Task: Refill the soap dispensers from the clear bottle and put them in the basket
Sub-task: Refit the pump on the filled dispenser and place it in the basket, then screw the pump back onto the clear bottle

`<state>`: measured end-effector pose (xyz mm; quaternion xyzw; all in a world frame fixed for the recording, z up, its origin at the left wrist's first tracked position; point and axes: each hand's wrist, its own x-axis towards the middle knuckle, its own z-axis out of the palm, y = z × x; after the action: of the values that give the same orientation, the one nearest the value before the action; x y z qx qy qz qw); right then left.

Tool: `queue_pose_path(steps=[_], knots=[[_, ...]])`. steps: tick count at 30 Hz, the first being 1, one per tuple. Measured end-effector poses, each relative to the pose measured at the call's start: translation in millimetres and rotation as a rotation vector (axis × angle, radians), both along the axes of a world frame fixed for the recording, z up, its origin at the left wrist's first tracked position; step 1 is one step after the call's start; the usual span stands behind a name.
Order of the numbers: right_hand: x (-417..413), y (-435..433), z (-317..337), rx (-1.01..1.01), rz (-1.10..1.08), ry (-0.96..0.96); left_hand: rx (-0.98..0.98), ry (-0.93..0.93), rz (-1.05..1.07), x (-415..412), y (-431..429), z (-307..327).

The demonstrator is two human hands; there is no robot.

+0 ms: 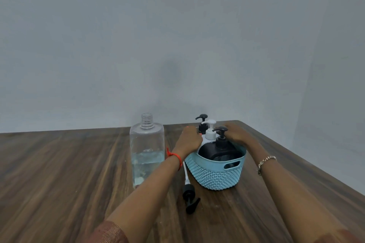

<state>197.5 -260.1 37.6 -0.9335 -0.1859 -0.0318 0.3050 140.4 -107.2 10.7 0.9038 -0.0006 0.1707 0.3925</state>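
A: Both hands on basket point(215, 173): left hand point(189, 140) curled on its rim, right hand point(237, 134) cupped at the far side; exact grip unclear.

B: Dispensers?

A: Three dispensers point(219, 148) stand inside, between the hands. Clear bottle point(147, 152), uncapped, part full, just left of left wrist; its pump point(189, 195) lies below. Likely near done.

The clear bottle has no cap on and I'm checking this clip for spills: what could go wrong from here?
1. The bottle stands open, part full, right beside the left forearm; a nudge could tip and spill it.
2. The loose pump lies by the basket; sliding the basket could knock it.
3. Three dispensers crowd the basket and may topple if it's moved.
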Motion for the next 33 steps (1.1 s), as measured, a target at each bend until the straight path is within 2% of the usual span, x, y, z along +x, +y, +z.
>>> queue_pose_path(steps=[1, 3, 6, 10, 13, 15, 18, 21, 23, 25, 28, 33], knots=[[-0.4, -0.4, 1.6, 0.062, -0.013, -0.016, -0.002, -0.007, 0.005, -5.0, 0.6, 0.6], [-2.6, 0.5, 9.1, 0.319, -0.084, -0.077, 0.005, -0.036, 0.026, -13.7, 3.4, 6.0], [-26.3, 11.3, 32.5, 0.669, -0.171, -0.318, -0.031, -0.096, 0.036, -30.8, 11.0, 25.7], [-76.6, 44.9, 58.6, 0.832, -0.054, -0.547, -0.005, -0.235, 0.074, -53.0, 31.0, 47.0], [-112.1, 71.0, 49.2, 0.681, 0.061, -0.583, 0.012, -0.371, 0.098, -79.3, 47.2, 55.8], [-125.2, 84.6, 30.8, 0.455, 0.083, -0.506, 0.024, -0.446, 0.107, -99.4, 58.0, 56.9], [-138.7, 99.0, -2.0, 0.016, 0.090, -0.287, -0.048, -0.545, 0.159, -126.4, 74.2, 47.8], [-150.9, 107.5, -35.0, -0.376, 0.075, -0.188, -0.121, -0.541, 0.228, -142.9, 88.8, 29.4], [-154.5, 110.0, -53.9, -0.529, 0.013, -0.192, -0.192, -0.452, 0.225, -149.4, 96.2, 16.7], [-155.9, 110.4, -65.9, -0.578, -0.022, -0.173, -0.274, -0.320, 0.188, -149.6, 102.0, 5.4], [-154.9, 109.2, -73.0, -0.527, -0.039, -0.118, -0.355, -0.198, 0.160, -144.2, 105.2, -6.6], [-151.2, 102.9, -48.9, -0.204, -0.044, -0.118, -0.387, -0.183, 0.127, -129.8, 106.5, -18.5]])
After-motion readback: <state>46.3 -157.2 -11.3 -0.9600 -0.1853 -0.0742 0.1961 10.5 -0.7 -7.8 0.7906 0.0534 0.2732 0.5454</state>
